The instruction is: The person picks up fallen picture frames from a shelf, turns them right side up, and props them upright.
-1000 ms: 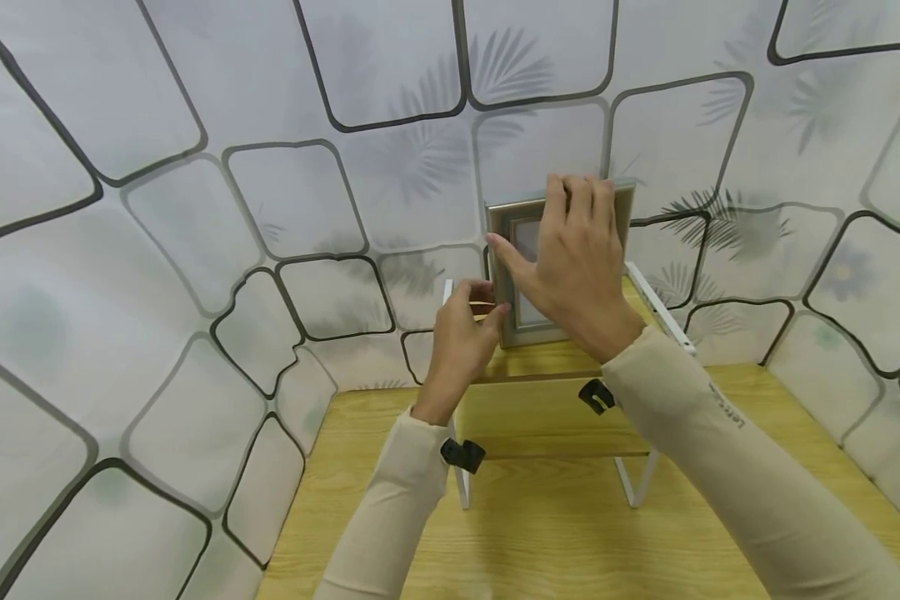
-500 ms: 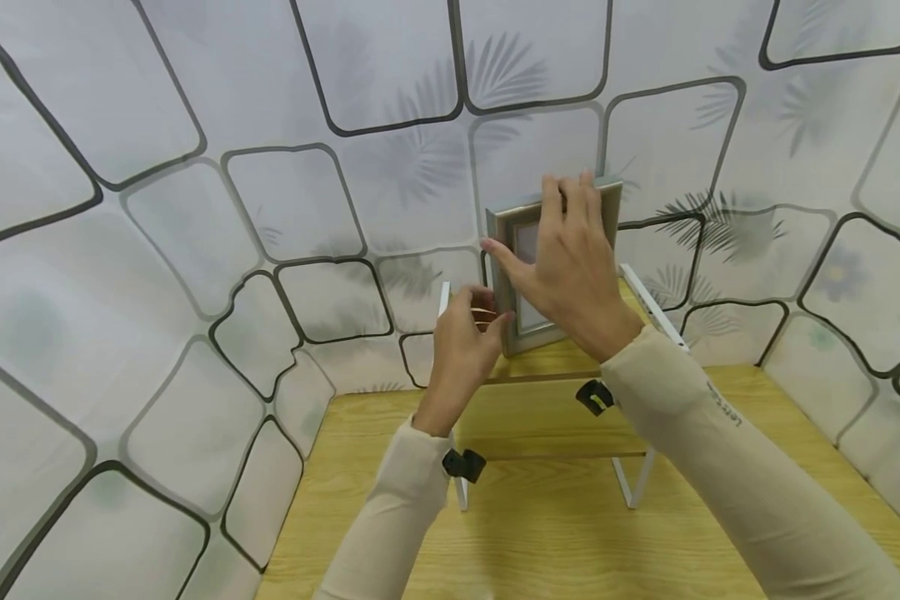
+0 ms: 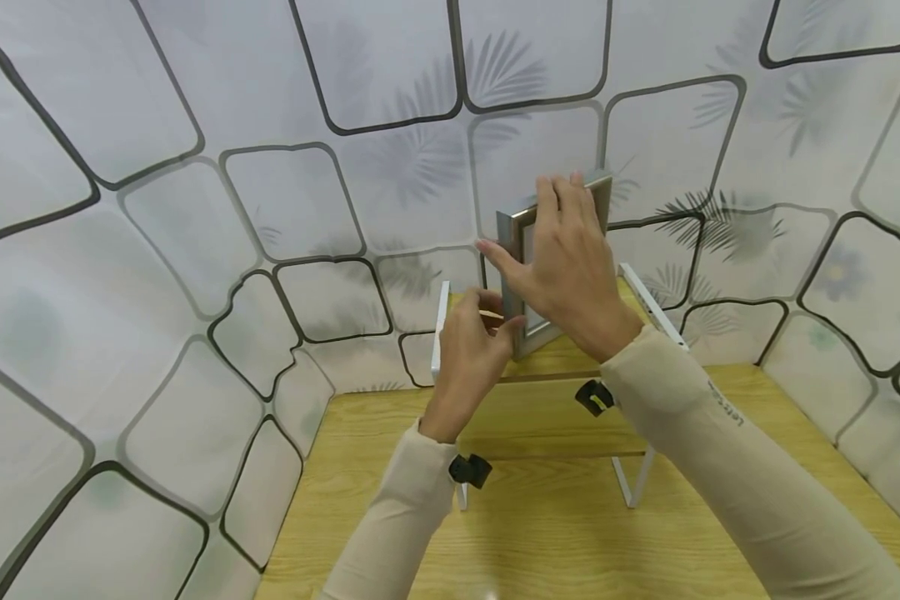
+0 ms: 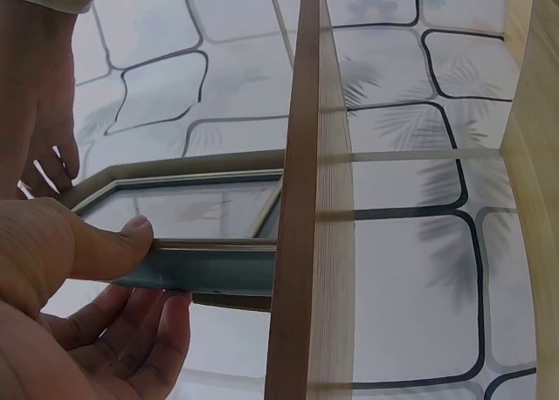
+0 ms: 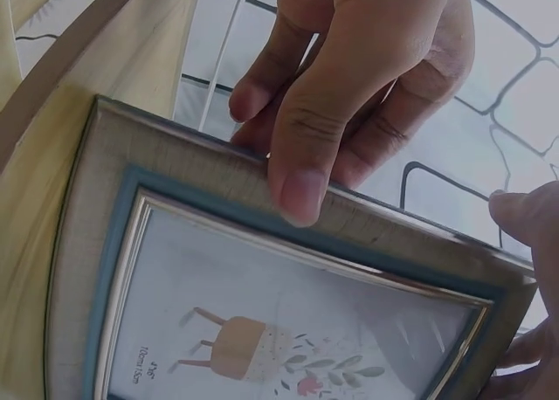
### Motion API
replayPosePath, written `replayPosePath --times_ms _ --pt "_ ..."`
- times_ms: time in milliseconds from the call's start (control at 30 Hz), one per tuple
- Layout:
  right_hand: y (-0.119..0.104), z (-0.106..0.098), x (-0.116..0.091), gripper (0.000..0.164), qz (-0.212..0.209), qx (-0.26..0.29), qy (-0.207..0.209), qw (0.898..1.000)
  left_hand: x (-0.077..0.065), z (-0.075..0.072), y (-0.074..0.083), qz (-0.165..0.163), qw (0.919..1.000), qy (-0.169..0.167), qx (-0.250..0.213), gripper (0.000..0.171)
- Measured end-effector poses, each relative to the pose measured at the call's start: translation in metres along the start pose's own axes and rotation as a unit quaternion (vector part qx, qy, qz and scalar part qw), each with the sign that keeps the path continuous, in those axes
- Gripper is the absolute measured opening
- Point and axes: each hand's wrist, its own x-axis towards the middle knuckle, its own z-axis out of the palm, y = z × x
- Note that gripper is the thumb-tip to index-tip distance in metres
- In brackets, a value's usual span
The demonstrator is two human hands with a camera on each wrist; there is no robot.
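Observation:
A silver-grey picture frame [image 3: 528, 325] with a blue-grey inner border stands on the wooden top of a small shelf unit [image 3: 570, 360], turned at an angle. Its insert [image 5: 262, 330] carries a printed vase and flowers. With thumb in front and fingers behind, my left hand [image 3: 474, 350] pinches the frame's left side edge; its thumb [image 5: 301, 186] lies on the front border in the right wrist view. My right hand [image 3: 566, 250] holds the top edge, fingers laid over it and thumb spread to the left. Its palm hides much of the frame's front in the head view.
White metal rails [image 3: 651, 304] border the shelf unit's sides, and thin white legs [image 3: 633, 483] support it. A wood-look table [image 3: 555, 550] lies below. Close behind and at both sides hangs a patterned white sheet [image 3: 292, 200].
The picture frame has turned, its left side coming nearer and its outer side face now showing. My left hand has shifted slightly right and down with that edge; the right hand has moved slightly left.

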Motion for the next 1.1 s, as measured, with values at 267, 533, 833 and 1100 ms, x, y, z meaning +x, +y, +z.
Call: replayPosePath --times_ms 267,533,833,1100 --pt "0.0 -0.002 0.0 0.091 -0.013 -0.002 0.008 1.0 -0.001 0.006 0.004 0.019 0.9996 0.017 0.009 0.028" --pt "0.001 -0.003 -0.001 0.082 -0.022 0.012 0.022 0.999 -0.004 0.012 0.008 0.026 0.9994 0.021 -0.004 0.025" --pt "0.004 -0.005 -0.003 0.079 -0.026 0.022 0.023 0.999 -0.006 0.018 0.012 0.042 0.9986 0.03 0.01 0.028" --pt "0.014 -0.009 -0.002 0.071 -0.041 0.024 0.02 0.999 -0.007 0.021 0.016 0.05 0.9984 0.025 0.004 0.025"
